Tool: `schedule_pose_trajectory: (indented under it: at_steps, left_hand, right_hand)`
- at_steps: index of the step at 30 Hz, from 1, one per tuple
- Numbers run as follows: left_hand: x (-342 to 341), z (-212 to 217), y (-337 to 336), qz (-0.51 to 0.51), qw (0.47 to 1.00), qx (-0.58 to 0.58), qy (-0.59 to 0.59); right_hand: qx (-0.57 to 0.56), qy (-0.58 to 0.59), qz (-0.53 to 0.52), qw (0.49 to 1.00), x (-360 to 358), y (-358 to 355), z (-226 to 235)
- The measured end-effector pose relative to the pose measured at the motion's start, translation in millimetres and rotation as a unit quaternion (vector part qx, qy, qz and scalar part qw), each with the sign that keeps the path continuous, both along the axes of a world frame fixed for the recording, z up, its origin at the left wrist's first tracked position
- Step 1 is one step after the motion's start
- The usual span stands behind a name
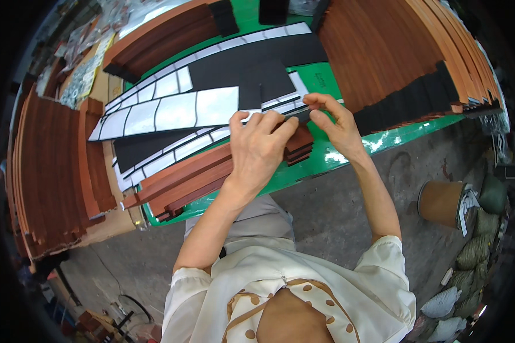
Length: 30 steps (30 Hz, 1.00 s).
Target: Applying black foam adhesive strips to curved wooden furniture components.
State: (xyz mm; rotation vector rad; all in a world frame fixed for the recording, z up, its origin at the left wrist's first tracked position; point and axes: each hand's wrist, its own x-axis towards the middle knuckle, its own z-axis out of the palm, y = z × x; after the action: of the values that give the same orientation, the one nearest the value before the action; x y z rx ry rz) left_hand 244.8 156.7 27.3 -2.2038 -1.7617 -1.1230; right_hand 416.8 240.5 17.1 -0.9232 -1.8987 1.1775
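Head-camera view looks down on a narrow black strip (296,116) held between both hands near the middle of the picture, lying across the top of a short stack of reddish-brown wooden slats (212,174) on a green table (337,154). Left hand (260,146) lies palm down over the stack with its fingers curled forward, fingertips pressing on the strip's near end; whether the thumb is tucked under the strip cannot be told, since the hand hides it. Right hand (335,123), at about two o'clock from the left one and just beside it, pinches the strip's other end between thumb and forefinger, the remaining fingers bent loosely. Beyond the hands, toward eleven o'clock, lie long white backing sheets (171,111) ruled with dark lines, and beside them at twelve o'clock a large black foam sheet (240,68). Farther out, a broad fan of brown slats tipped with black pads (395,63) fills the one-to-two o'clock area, and another pile of slats (51,166) stands at nine o'clock. At four o'clock, well apart on the grey concrete floor (337,217), sits a brown cardboard drum (440,200). Cream sleeves (383,268) of the person show at the lower edge.
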Motion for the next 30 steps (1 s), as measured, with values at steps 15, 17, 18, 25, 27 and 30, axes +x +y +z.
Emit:
schedule_pose_trajectory:
  at_steps: [15,17,18,25,27,30]
  left_hand:
    - [-6.2,1.9,-17.5,0.007,0.997,0.057,0.053]
    - [-37.1,18.9,-54.5,-0.003,0.999,0.017,0.047]
    - [-49.3,29.0,-73.5,0.019,0.997,0.052,0.052]
    - [-153.0,13.5,-178.9,0.310,0.935,0.101,-0.140]
    - [-172.9,3.9,-188.6,0.240,0.884,-0.115,-0.385]
    - [-167.5,-4.3,-190.6,0.227,0.868,-0.110,-0.427]
  right_hand:
    - [-0.169,0.135,-0.165,0.962,-31.7,-20.0,-8.3]
    - [-0.189,0.037,-0.165,0.967,-31.0,-11.1,-6.6]
    - [-0.176,0.070,-0.168,0.967,-28.4,-12.4,-4.7]
    - [-0.162,0.002,-0.131,0.978,-0.8,-16.8,3.7]
    - [-0.160,-0.038,-0.113,0.980,-7.9,-14.1,3.3]
    - [-0.158,0.025,-0.123,0.979,-9.2,-20.3,4.1]
